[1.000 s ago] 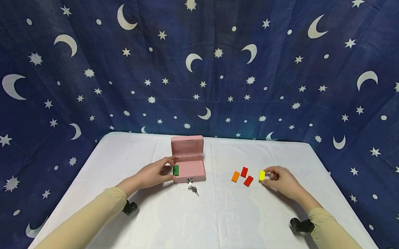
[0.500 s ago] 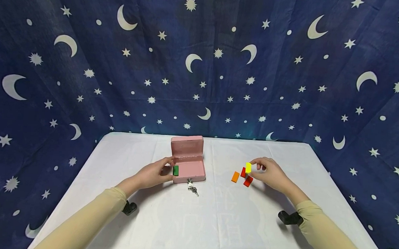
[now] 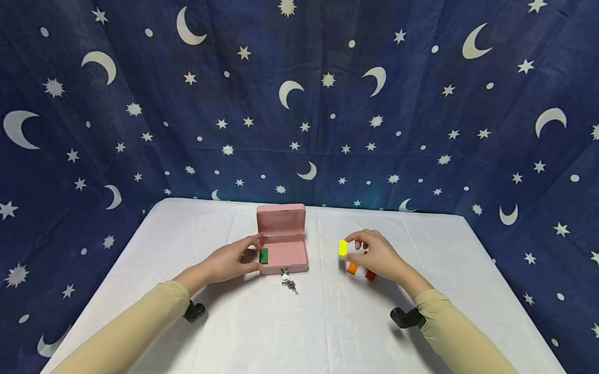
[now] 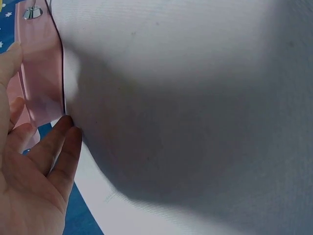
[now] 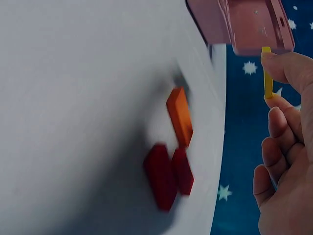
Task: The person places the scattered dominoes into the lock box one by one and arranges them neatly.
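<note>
A pink metal cash box (image 3: 287, 254) stands with its lid (image 3: 281, 219) raised. Inside it, along the left wall, lies a green block (image 3: 263, 256). My left hand (image 3: 231, 260) holds the box by its left side; in the left wrist view the thumb and fingers lie about its wall (image 4: 43, 73). Between thumb and forefinger my right hand (image 3: 377, 256) pinches a yellow block (image 3: 342, 248), raised above the table. Beneath that hand lie an orange block (image 3: 352, 268) and two red blocks, the nearer red block (image 3: 370, 275) partly covered by the hand.
A small lock with keys (image 3: 292, 286) hangs at the front of the box and rests on the white tablecloth (image 3: 303, 332). Behind and beside the table hangs a dark blue cloth (image 3: 262, 124) with moons and stars.
My right hand has lifted the yellow block and carried it left, over the red and orange blocks, towards the box. The left hand and the box have stayed still.
</note>
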